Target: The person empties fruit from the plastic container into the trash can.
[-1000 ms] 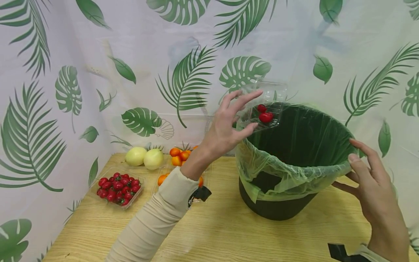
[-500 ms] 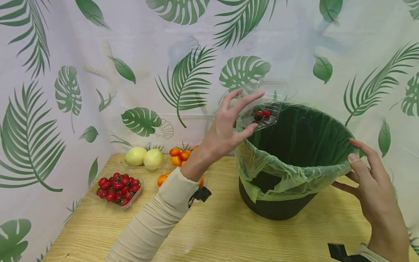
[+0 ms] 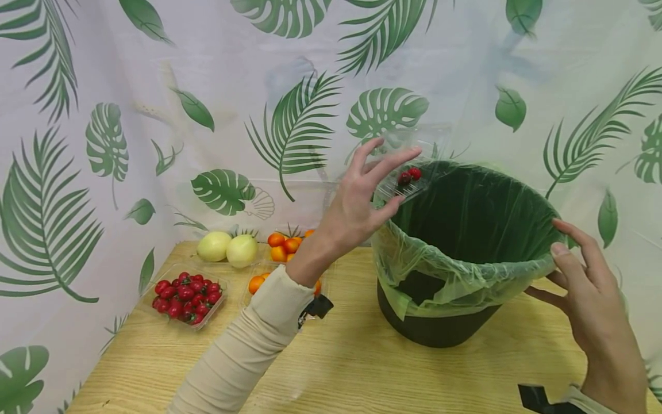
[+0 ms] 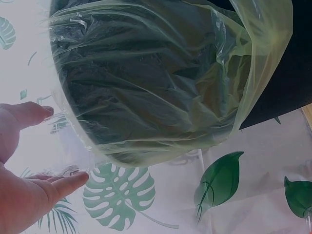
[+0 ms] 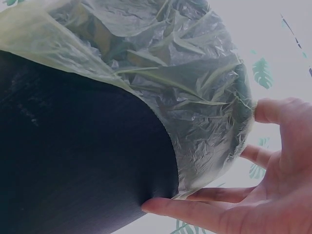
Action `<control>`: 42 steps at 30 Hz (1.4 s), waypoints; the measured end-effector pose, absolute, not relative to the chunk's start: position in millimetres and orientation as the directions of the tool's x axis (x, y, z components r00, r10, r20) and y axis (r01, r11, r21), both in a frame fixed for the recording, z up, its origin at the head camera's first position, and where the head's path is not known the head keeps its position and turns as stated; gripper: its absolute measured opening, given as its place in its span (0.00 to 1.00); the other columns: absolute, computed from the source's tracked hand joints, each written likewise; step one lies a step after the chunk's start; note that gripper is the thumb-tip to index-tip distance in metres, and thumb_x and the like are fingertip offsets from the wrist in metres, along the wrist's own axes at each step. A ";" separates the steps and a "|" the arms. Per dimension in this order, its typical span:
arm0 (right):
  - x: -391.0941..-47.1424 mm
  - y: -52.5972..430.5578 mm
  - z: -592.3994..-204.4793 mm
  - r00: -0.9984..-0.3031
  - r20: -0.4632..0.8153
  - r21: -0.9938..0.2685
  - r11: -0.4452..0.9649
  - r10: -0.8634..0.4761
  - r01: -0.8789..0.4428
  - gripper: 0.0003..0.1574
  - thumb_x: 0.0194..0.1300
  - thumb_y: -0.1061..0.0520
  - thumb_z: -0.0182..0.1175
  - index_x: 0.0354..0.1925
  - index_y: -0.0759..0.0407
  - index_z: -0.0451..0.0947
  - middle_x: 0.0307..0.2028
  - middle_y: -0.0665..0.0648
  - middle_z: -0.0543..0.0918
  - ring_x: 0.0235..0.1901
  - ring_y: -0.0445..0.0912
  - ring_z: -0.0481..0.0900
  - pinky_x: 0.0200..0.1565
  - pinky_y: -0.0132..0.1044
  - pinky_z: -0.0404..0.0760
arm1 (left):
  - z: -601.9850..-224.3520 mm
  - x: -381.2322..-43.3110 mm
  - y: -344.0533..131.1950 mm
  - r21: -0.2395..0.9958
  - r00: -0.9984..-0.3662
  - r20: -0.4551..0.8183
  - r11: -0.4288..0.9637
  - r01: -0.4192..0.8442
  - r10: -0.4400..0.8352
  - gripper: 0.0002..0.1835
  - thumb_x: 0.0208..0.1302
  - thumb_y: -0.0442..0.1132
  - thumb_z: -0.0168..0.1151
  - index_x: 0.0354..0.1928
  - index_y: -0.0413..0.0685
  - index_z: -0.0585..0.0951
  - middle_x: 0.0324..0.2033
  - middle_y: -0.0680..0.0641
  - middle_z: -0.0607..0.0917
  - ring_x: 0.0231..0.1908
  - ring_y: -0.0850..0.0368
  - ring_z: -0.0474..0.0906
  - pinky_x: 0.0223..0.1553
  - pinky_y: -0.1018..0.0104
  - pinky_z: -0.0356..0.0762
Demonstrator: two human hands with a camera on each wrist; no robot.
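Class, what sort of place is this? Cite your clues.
Probably a staged tabletop set: a white green-leaf-print sheet hangs behind a pale wood-grain table, on which stands a round black bin.

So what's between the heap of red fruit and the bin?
In the head view, the left sleeve crosses there, with orange fruit partly hidden behind it.

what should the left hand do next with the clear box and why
Probably tip the clear box into the lined bin: the left hand holds it close by, two small red fruits lie inside it, and the right hand touches the bin, perhaps steadying it.
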State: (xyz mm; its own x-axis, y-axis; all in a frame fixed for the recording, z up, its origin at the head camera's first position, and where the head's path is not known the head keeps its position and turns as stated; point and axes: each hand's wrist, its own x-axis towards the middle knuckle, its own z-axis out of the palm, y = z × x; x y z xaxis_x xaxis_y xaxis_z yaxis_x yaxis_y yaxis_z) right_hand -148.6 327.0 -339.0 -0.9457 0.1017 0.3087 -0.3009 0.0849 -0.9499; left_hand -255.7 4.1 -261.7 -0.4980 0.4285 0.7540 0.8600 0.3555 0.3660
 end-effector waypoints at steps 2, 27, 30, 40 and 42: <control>-148.5 327.8 -339.2 -0.943 0.315 -0.948 0.085 0.103 -0.308 0.32 0.74 0.55 0.44 0.73 0.45 0.51 0.72 0.57 0.35 0.60 0.52 0.69 0.30 0.32 0.82 | -262.4 -256.0 4.6 0.364 -0.494 0.754 0.350 0.863 0.432 0.34 0.58 0.34 0.66 0.66 0.61 0.68 0.70 0.50 0.54 0.70 0.61 0.45 0.53 0.62 0.73; -146.8 327.7 -339.6 -0.943 0.317 -0.948 0.064 0.100 -0.312 0.32 0.74 0.56 0.43 0.73 0.46 0.51 0.72 0.56 0.37 0.58 0.50 0.70 0.30 0.32 0.82 | -268.9 -258.3 3.9 0.380 -0.464 0.792 0.275 0.883 0.395 0.33 0.58 0.34 0.66 0.66 0.56 0.69 0.69 0.49 0.55 0.70 0.59 0.45 0.57 0.60 0.69; -147.4 328.6 -339.9 -0.942 0.322 -0.947 0.055 0.096 -0.317 0.32 0.74 0.56 0.44 0.72 0.47 0.52 0.72 0.59 0.37 0.50 0.40 0.75 0.30 0.33 0.82 | -270.2 -257.5 -0.1 0.419 -0.476 0.805 0.230 0.878 0.353 0.34 0.57 0.32 0.66 0.66 0.55 0.69 0.69 0.47 0.54 0.69 0.58 0.48 0.56 0.61 0.71; -148.0 328.7 -338.1 -0.940 0.329 -0.944 0.055 0.088 -0.325 0.32 0.74 0.55 0.45 0.72 0.47 0.52 0.71 0.66 0.39 0.45 0.36 0.77 0.30 0.34 0.83 | -259.3 -221.2 -33.3 0.642 -0.607 0.759 -0.117 0.758 0.235 0.34 0.61 0.24 0.58 0.69 0.40 0.61 0.67 0.43 0.56 0.59 0.41 0.68 0.54 0.49 0.74; -148.1 328.6 -338.5 -0.941 0.327 -0.945 0.058 0.089 -0.322 0.32 0.74 0.55 0.45 0.72 0.47 0.52 0.70 0.66 0.39 0.45 0.36 0.77 0.30 0.34 0.83 | -260.7 -216.2 -41.3 0.669 -0.631 0.742 -0.196 0.717 0.227 0.34 0.61 0.22 0.56 0.69 0.39 0.59 0.68 0.46 0.56 0.60 0.40 0.68 0.55 0.51 0.73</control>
State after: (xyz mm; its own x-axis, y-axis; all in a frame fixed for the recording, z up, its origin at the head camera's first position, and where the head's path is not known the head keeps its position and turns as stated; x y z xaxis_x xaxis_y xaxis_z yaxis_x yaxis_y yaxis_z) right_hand -148.1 328.6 -338.5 -0.9410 0.0885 0.3265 -0.3224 0.0577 -0.9448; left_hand -216.2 -41.3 -260.7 -0.6305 0.2266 0.7424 0.7170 -0.1961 0.6689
